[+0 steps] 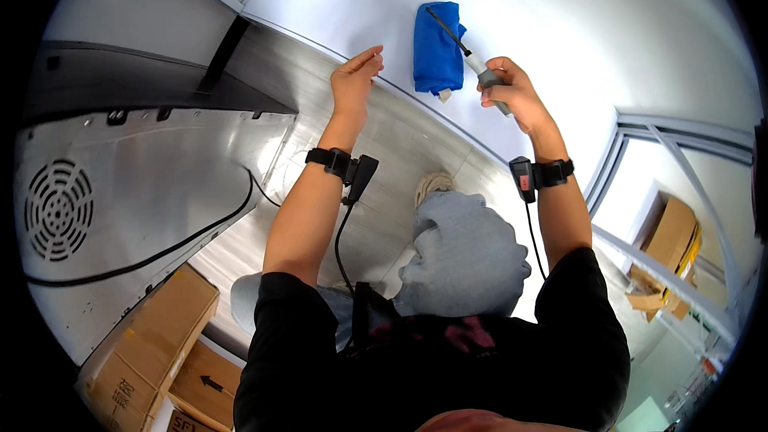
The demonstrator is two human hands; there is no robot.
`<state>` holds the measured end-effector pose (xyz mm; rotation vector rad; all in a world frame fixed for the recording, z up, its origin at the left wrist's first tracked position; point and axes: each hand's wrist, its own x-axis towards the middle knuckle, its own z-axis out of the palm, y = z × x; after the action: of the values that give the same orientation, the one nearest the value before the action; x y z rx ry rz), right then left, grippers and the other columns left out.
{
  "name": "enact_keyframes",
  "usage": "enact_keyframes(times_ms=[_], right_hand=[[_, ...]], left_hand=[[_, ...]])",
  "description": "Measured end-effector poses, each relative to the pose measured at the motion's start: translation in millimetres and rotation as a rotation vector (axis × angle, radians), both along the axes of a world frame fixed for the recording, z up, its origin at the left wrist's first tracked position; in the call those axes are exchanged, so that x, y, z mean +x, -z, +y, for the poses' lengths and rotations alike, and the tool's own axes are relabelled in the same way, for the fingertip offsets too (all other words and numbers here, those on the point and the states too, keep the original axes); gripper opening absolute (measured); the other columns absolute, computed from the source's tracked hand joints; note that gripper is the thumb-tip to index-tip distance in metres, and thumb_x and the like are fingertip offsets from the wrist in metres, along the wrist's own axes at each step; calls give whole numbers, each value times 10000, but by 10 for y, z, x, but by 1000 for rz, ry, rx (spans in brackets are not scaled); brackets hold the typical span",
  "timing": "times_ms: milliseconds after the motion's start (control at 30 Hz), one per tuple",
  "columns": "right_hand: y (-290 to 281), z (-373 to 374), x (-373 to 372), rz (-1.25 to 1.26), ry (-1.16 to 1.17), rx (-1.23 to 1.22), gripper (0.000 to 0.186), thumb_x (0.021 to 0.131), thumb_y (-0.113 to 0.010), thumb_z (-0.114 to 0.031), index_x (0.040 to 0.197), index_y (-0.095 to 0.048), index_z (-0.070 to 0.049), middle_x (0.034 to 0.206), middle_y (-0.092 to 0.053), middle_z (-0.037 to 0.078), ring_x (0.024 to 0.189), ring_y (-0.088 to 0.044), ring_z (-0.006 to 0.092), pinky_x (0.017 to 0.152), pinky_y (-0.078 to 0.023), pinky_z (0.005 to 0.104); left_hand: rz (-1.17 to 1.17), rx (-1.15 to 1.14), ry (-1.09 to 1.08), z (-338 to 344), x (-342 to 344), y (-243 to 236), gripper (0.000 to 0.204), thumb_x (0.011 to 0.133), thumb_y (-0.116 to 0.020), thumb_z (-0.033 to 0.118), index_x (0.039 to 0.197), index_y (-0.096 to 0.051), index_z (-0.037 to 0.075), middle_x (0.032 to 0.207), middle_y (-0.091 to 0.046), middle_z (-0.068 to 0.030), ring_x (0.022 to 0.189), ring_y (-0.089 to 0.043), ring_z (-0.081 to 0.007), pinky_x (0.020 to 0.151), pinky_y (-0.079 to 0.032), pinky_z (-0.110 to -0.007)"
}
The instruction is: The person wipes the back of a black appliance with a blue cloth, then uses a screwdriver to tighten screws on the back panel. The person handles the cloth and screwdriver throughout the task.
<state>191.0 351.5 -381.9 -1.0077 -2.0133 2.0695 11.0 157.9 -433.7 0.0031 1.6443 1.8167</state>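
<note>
Person at a white table [544,24], with a screwdriver-like tool [490,80] in the right hand [520,96]. The tool's long axis runs obliquely: grey handle under the curled fingers and thumb, dark shaft [448,30] slanting away and leftward across the upper part of a rolled blue cloth bundle [433,56]. Whether the shaft touches the cloth or is held above it, I cannot tell from here. The bundle rests on the table, its own long axis running away from the person, so the two axes cross at an angle. It lies just left of the right hand, the nearer of the two. The left hand [354,84], fingers loosely bent, nothing visible in its grasp, is on the bundle's other side, apart from it.
</note>
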Motion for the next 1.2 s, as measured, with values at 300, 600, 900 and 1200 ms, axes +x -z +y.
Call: enact_keyframes(times_ms=[300, 600, 900, 1200], right_hand=[[1278, 499, -642, -371, 130, 733, 512, 697, -788, -409, 884, -600, 30, 817, -629, 170, 690, -610, 286, 636, -492, 361], [1255, 347, -913, -460, 114, 478, 610, 639, -825, -351, 1024, -567, 45, 926, -653, 198, 852, -657, 329, 723, -531, 389], [1171, 515, -572, -12, 384, -88, 437, 626, -813, -67, 972, -558, 14, 854, -585, 62, 772, -577, 179, 700, -490, 304], [276, 605, 940, 331, 436, -181, 536, 673, -763, -60, 1148, -521, -4, 1041, -608, 101, 977, -598, 207, 867, -482, 347]], left_hand=[[411, -362, 50, 725, 42, 950, 139, 803, -696, 93, 934, -727, 58, 846, -697, -52, 756, -608, -140, 699, -445, -232], [1199, -556, 137, 871, -47, 1311, 218, 700, -718, 67, 909, -737, 127, 861, -616, -63, 846, -536, -269, 743, -447, -361], [812, -251, 325, 757, 156, 795, 389, 780, -707, 115, 1162, -634, 99, 990, -594, -88, 986, -545, -239, 830, -458, -354], [337, 185, 754, 1089, 1081, 55, 888, 821, -724, 250, 1448, -147, 4, 1239, -475, -180, 1186, -477, -299, 991, -416, -414]])
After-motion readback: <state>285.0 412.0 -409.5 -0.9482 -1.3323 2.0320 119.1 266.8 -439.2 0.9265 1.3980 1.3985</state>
